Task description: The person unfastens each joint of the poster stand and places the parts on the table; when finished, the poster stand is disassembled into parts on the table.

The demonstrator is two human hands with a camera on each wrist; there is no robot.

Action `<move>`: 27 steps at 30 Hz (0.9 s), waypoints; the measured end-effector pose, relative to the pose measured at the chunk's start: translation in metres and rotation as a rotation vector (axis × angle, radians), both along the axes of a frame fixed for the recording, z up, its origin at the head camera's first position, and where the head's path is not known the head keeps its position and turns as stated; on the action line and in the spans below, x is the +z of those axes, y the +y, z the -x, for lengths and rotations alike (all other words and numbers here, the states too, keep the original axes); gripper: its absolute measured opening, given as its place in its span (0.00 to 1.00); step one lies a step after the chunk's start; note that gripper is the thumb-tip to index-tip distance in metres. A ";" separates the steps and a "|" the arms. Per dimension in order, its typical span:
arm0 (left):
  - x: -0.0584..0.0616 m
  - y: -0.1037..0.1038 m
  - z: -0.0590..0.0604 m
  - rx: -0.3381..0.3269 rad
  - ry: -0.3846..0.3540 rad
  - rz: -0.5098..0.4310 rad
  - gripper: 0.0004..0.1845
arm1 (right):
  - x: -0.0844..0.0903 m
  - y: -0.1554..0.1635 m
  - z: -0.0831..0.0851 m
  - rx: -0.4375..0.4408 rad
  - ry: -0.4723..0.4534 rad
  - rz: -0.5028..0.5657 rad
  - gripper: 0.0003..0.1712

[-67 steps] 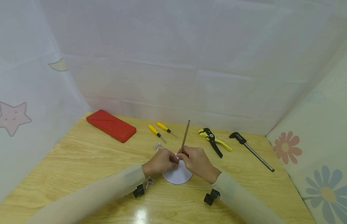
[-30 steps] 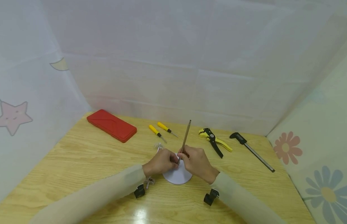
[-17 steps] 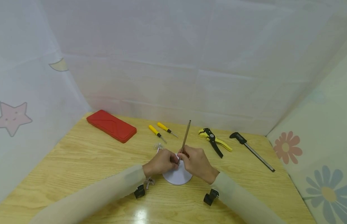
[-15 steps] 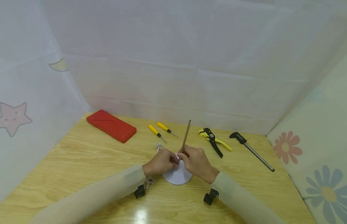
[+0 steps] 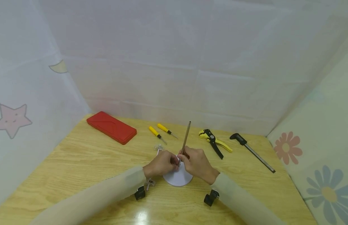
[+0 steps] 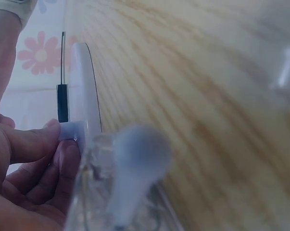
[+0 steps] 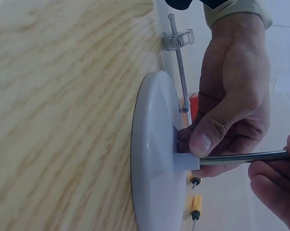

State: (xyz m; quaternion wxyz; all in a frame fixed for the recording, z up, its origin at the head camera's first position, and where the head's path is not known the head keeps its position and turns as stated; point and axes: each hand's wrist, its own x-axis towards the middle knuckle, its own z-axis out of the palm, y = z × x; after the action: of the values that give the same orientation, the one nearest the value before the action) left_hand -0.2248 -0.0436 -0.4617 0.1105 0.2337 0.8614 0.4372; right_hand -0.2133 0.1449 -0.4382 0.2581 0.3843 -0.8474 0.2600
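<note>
- Well, my left hand (image 5: 162, 163) pinches the white collar (image 7: 187, 161) of a round white base (image 5: 178, 179), which sits at the lower centre of the head view.
- My right hand (image 5: 199, 162) grips a slim metal rod (image 5: 186, 136) between thumb and fingers; it leans a little right, its lower end meeting the collar.
- Beyond my hands, left to right across the frame, lie a red case (image 5: 112, 127), two yellow-handled screwdrivers (image 5: 155, 132), wire strippers (image 5: 213, 140) and a caliper (image 5: 252, 151).
- One clear plastic clip (image 5: 150, 183) lies lower left of the base.
</note>
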 end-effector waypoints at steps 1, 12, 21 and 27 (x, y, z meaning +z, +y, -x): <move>0.000 0.000 0.000 -0.001 0.001 0.002 0.02 | 0.000 0.000 0.000 0.002 -0.004 0.003 0.04; 0.002 -0.001 -0.001 -0.002 0.029 0.036 0.02 | -0.001 -0.002 -0.001 0.007 0.033 0.016 0.04; 0.004 0.001 0.001 -0.014 0.048 0.040 0.02 | 0.001 0.001 0.000 -0.003 0.062 -0.009 0.05; 0.002 0.001 0.000 -0.003 0.031 0.040 0.02 | -0.002 -0.001 -0.002 -0.007 0.038 0.026 0.04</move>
State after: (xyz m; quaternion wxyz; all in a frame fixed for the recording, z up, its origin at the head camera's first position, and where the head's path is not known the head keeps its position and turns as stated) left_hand -0.2248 -0.0424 -0.4601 0.1024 0.2397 0.8712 0.4160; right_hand -0.2112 0.1436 -0.4398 0.2802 0.3829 -0.8402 0.2625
